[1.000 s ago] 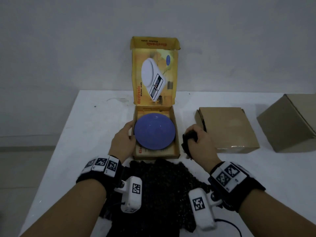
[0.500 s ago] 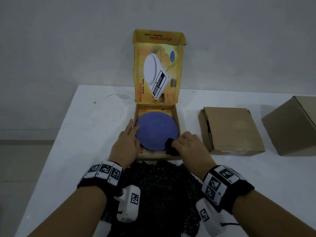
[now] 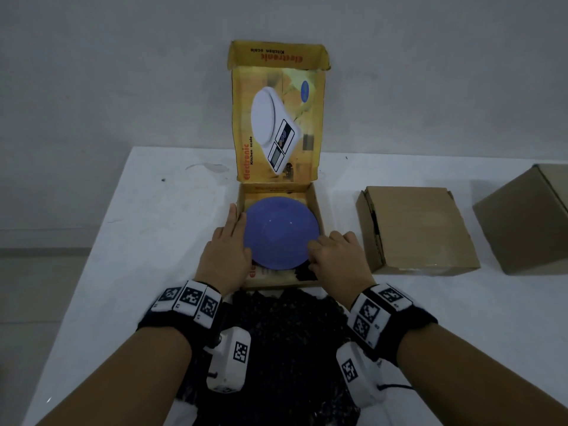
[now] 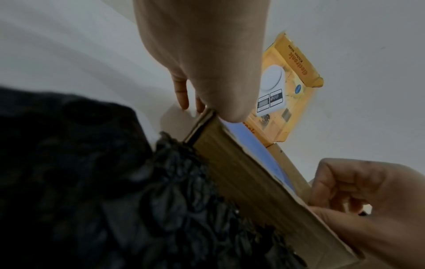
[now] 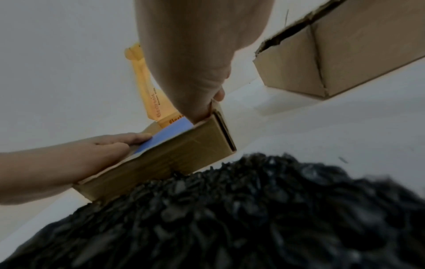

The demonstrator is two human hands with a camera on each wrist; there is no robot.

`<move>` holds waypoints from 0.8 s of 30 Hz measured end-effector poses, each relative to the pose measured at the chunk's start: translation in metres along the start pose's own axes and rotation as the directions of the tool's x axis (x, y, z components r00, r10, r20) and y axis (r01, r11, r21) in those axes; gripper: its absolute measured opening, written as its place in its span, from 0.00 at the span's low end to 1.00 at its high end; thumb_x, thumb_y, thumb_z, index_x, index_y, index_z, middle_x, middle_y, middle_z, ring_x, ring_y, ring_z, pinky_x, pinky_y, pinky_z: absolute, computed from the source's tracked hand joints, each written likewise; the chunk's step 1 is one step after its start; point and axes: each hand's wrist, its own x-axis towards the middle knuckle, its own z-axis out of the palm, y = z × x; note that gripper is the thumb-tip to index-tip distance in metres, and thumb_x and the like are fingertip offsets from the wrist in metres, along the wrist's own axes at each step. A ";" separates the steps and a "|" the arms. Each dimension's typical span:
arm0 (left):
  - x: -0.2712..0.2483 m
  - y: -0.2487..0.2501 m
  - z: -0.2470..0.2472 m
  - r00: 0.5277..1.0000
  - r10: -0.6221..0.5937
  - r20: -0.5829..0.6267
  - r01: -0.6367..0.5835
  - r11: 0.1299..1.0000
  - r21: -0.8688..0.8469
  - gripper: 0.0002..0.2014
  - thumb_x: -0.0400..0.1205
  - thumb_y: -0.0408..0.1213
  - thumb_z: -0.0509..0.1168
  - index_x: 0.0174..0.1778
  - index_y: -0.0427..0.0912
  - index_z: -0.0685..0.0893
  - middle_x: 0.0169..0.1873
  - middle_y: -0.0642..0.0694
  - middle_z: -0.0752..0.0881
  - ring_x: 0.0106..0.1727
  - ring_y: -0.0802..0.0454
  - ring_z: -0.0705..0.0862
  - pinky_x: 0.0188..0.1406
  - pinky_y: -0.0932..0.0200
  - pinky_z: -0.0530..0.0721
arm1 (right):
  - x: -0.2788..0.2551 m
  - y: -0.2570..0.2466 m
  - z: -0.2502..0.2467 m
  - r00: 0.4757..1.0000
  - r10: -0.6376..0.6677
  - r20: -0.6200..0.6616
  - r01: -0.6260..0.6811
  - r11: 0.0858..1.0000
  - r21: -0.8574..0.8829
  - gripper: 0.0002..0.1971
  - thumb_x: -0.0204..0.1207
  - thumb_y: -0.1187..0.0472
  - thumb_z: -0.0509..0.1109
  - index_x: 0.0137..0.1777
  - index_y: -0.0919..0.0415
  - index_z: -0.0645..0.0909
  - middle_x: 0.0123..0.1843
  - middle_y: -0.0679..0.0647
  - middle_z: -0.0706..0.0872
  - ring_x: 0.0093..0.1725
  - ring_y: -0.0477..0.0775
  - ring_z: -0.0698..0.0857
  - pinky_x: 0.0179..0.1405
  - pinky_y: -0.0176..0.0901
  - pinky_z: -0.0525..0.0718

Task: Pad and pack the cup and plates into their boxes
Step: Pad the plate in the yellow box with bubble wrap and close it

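A blue plate lies inside the open yellow kitchen-scale box, whose lid stands upright behind it. My left hand rests with straight fingers along the box's left wall and touches the plate's left rim. My right hand sits at the box's near right corner, fingers curled on a wad of black padding tucked beside the plate. A big heap of the same black padding lies on the table in front of the box. In the left wrist view the plate shows as a thin blue strip.
A closed flat brown cardboard box lies right of the yellow box, and a larger brown box stands at the far right. The white table ends at a grey wall behind, with its left edge close to my left arm.
My right hand carried the black wad from beside the box's right wall to its near right corner, against the plate. The left hand stayed at the box's left side.
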 end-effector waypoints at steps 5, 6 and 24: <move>0.001 -0.004 0.004 1.000 0.004 0.007 -0.003 0.999 -0.047 0.34 0.79 0.44 0.46 0.83 0.44 0.50 0.84 0.44 0.46 0.75 0.37 0.64 0.71 0.40 0.67 | -0.021 0.006 -0.013 0.991 -0.090 -0.098 0.122 0.915 0.385 0.17 0.58 0.56 0.82 0.42 0.56 0.78 0.41 0.54 0.80 0.39 0.57 0.80 0.35 0.44 0.70; 0.001 -0.003 0.005 1.000 -0.004 0.008 0.005 0.998 -0.056 0.34 0.79 0.44 0.46 0.83 0.45 0.49 0.84 0.44 0.47 0.76 0.37 0.63 0.72 0.39 0.66 | -0.030 0.007 -0.017 0.987 -0.159 -0.009 0.142 0.854 0.500 0.20 0.58 0.52 0.82 0.46 0.54 0.78 0.47 0.52 0.77 0.43 0.53 0.78 0.36 0.44 0.72; 0.001 -0.001 0.008 0.999 -0.044 -0.010 0.042 0.991 -0.129 0.36 0.76 0.48 0.41 0.84 0.46 0.49 0.83 0.45 0.54 0.75 0.37 0.64 0.72 0.38 0.66 | -0.030 0.029 -0.041 0.950 0.314 0.001 -0.113 0.341 0.933 0.15 0.73 0.72 0.55 0.38 0.48 0.71 0.32 0.63 0.76 0.29 0.59 0.74 0.28 0.52 0.74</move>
